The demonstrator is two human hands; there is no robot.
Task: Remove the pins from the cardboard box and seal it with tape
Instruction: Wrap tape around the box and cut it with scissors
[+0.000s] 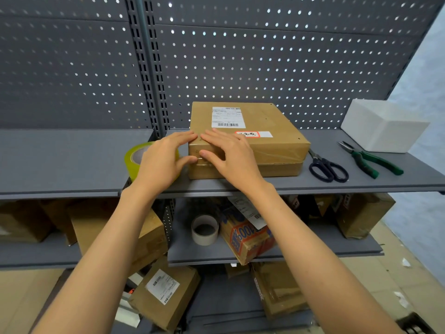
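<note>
A flat brown cardboard box (269, 131) with a white shipping label and a red-edged sticker lies on the grey top shelf (72, 160). My left hand (161, 160) and my right hand (228, 155) both press on the box's near left corner with straight fingers on the top edge and thumbs on its front face, over shiny clear tape. A small metal pin shows between the two thumbs. A roll of yellowish tape (132, 157) stands just left of the box, partly hidden behind my left hand.
Black scissors (327, 168) and green-handled pliers (370, 160) lie on the shelf right of the box, with a white foam block (382, 125) at the far right. A perforated back panel rises behind. Lower shelves hold several cardboard boxes and an empty tape core (204, 229).
</note>
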